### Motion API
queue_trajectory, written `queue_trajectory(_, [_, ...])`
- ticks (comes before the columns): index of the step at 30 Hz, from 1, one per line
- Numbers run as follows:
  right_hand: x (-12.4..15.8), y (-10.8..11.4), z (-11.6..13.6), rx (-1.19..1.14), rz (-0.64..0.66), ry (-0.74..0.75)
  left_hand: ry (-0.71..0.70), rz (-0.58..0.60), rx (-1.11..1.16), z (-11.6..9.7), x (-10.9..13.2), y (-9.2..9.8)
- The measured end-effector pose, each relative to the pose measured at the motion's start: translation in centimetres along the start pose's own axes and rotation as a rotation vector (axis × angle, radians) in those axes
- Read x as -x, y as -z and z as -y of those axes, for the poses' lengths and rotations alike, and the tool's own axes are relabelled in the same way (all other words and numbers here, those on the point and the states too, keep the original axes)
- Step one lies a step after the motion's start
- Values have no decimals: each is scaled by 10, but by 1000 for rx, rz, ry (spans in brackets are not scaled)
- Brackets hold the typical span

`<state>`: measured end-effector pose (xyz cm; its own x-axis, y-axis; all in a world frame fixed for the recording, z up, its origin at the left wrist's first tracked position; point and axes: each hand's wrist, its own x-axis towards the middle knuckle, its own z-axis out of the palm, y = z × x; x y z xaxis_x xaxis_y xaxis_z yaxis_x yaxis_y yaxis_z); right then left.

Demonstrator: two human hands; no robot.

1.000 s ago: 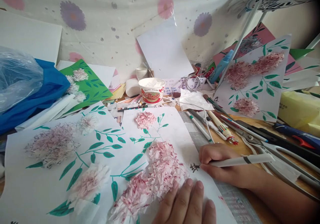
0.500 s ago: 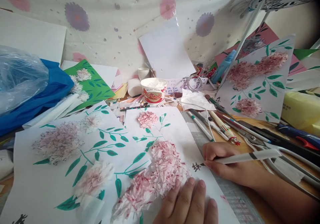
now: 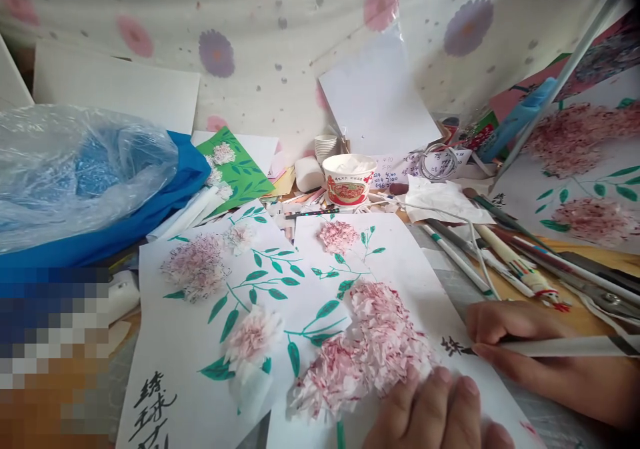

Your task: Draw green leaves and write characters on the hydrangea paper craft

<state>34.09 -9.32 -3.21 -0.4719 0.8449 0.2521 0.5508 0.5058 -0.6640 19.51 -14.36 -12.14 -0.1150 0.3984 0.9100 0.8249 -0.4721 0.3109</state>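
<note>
My right hand [image 3: 545, 352] is closed around a white brush-tip pen [image 3: 570, 347] with a dark band. Its black tip touches the right-hand white sheet [image 3: 430, 269], at a black written character [image 3: 451, 346]. My left hand [image 3: 430, 412] lies flat on that same sheet, fingers spread, nearest to a large pink crumpled-paper flower [image 3: 385, 329]. Green painted leaves and a smaller pink flower [image 3: 338, 237] decorate the sheet. Overlapping at its left is another white sheet [image 3: 165, 342] bearing paper flowers, green leaves and a column of black characters [image 3: 154, 405].
A paper tub [image 3: 349, 181] stands behind the sheets. Pens, a white cable [image 3: 473, 235] and scissors [image 3: 611, 298] crowd the right side. A clear plastic bag [image 3: 85, 169] on blue material sits at left. Another flower picture [image 3: 530, 189] leans at the right.
The view has turned left, so everything appears farther right and more of the left sheet's black characters shows. Both hands keep about the same places on the sheet, the pen still held.
</note>
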Motion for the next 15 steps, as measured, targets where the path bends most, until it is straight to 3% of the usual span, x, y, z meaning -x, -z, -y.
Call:
queue_trajectory(4, [-1, 2, -1, 1, 20, 53, 36, -9, 28, 0, -3, 1])
queue_trajectory(9, [-3, 5, 4, -4, 62, 3, -281, 33, 105, 7, -21, 8])
queue_trajectory(15, [-6, 8, 10, -63, 59, -54, -358, 30, 124, 17, -29, 8])
